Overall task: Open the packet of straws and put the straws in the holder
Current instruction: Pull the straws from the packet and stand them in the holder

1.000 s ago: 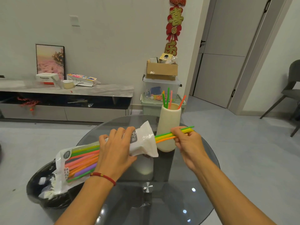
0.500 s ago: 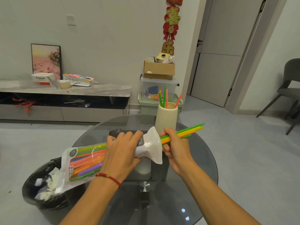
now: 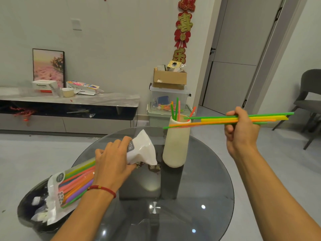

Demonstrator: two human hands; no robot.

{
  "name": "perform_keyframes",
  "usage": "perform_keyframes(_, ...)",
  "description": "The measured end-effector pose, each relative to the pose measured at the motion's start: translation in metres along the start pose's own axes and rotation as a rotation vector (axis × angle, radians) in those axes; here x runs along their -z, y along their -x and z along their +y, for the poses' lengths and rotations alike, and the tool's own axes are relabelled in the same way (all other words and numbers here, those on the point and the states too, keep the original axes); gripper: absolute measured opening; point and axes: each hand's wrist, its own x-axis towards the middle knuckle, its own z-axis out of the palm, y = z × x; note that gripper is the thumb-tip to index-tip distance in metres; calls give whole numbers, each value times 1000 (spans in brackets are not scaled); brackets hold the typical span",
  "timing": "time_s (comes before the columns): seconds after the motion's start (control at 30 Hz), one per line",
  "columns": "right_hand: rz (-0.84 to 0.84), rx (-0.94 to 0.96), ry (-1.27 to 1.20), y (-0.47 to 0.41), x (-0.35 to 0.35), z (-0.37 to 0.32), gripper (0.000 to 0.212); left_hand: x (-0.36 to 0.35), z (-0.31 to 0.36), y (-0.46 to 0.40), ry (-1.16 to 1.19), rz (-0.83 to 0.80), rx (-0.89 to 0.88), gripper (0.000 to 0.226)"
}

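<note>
My left hand (image 3: 111,166) grips the white plastic packet (image 3: 139,150) near its torn open end, and many coloured straws still fill its lower part (image 3: 74,186). My right hand (image 3: 241,129) is shut on a small bundle of green, yellow and orange straws (image 3: 213,120), held nearly level and free of the packet, at the height of the holder's rim. The cream cylindrical holder (image 3: 176,146) stands upright on the round glass table (image 3: 205,188), with several straws (image 3: 176,108) sticking up out of it.
A black bin (image 3: 31,202) with rubbish sits on the floor under the packet's lower end. Behind the table are stacked storage boxes (image 3: 169,100) and a low TV cabinet (image 3: 69,108). A grey chair (image 3: 309,101) stands at the far right.
My right hand has pulled the bundle of straws fully out of the packet and moved it up and to the right. The left hand still holds the packet.
</note>
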Motion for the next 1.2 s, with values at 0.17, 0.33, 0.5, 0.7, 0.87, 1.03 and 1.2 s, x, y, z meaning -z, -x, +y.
perform_keyframes(0.17,-31,210,79,-16,-28,-34,41,-1,1,0,32,47,7,61)
perform_keyframes(0.33,-126,410,346,-34,-50,-52,38,-1,1,1,70,36,23,60)
perform_keyframes(0.5,-240,371,603,-41,-72,-27,27,-3,2,0,69,44,18,58)
perform_keyframes(0.7,-377,327,918,-44,-101,6,18,-4,7,2,61,31,13,54)
perform_keyframes(0.87,-516,210,1104,-46,-114,18,29,-4,9,3,61,12,16,52)
perform_keyframes(1.03,-388,431,1142,-49,-116,17,33,-4,11,2,50,16,5,54)
perform_keyframes(1.2,-556,612,1276,-42,-104,28,32,-3,13,3,33,17,-2,55)
